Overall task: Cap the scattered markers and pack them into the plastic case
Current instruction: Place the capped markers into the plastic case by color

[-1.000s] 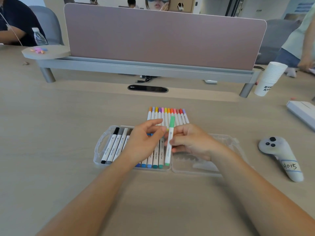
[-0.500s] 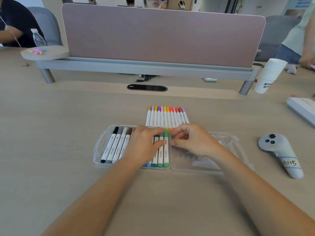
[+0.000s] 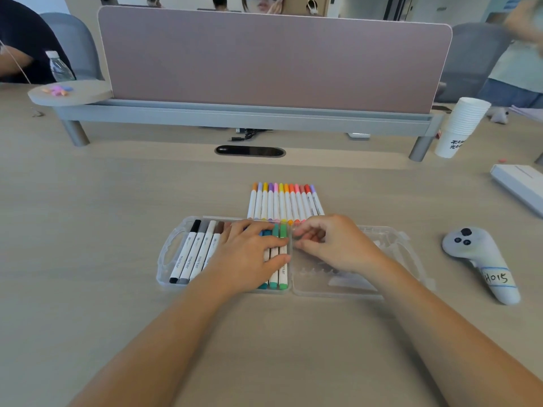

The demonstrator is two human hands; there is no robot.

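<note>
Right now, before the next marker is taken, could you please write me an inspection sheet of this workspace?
Surface: light wooden desk.
Job's things: open plastic case with packed markers in its left half, green marker at their right end; row of capped markers lies behind the case.
Clutter: controller labelled H015, stack of paper cups, white box, water bottle.
Hands: left hand lies flat on the packed markers; right hand, fingers loosely curled, beside the green marker, nothing seen in it.
Cables: dark cables under the divider rail.
Surroundings: mauve divider panel; people and grey chairs beyond.
</note>
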